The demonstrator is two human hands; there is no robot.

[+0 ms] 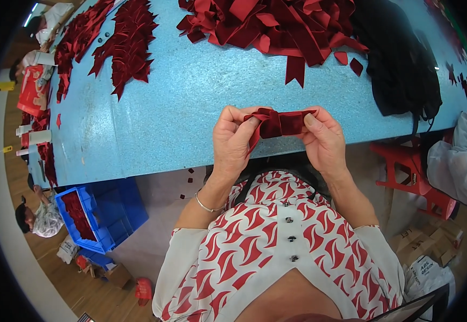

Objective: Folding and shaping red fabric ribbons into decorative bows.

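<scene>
A dark red velvet bow point(274, 124) is stretched between my two hands, just over the near edge of the blue table point(169, 102). My left hand point(232, 134) pinches its left side between thumb and fingers, with a ribbon tail hanging beside the palm. At the other end, my right hand point(323, 134) grips the right loop, thumb on top. Part of the bow is hidden behind my fingers. Beyond my hands lies a big heap of red velvet ribbon pieces point(276, 27), one notched tail pointing toward me.
Rows of finished-looking red bows point(131, 43) lie at the far left. A black bag or garment point(400, 64) rests on the table's right. Blue crates point(104, 214) stand low at left; a red stool point(405, 166) stands at right, beside a person in a pale sleeve point(456, 161).
</scene>
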